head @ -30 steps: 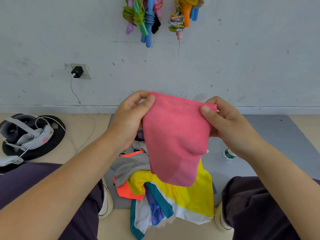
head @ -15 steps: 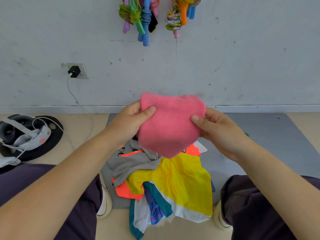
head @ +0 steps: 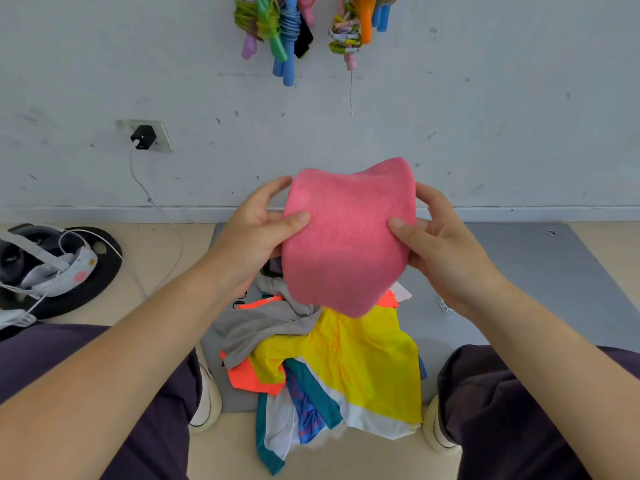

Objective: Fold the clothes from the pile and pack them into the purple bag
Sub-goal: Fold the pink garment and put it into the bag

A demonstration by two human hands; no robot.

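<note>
I hold a folded pink cloth (head: 346, 237) up in front of me, above the pile. My left hand (head: 256, 237) grips its left edge with the thumb on top. My right hand (head: 436, 244) grips its right edge the same way. Below it, on the grey mat (head: 540, 271), lies the pile of clothes (head: 332, 362): a yellow garment on top, a grey one at the left, orange, teal, blue and white pieces underneath. The purple bag is not in sight.
A white wall stands close behind the mat, with coloured jump ropes (head: 277, 32) hanging on it. A charger (head: 142, 137) is plugged in at the left, its cable running down. A headset on a black disc (head: 52, 268) lies on the floor at left. My knees flank the pile.
The pink cloth hung long from both hands a second ago; now it is folded shorter and held flatter. Both hands have moved from its top corners to its sides.
</note>
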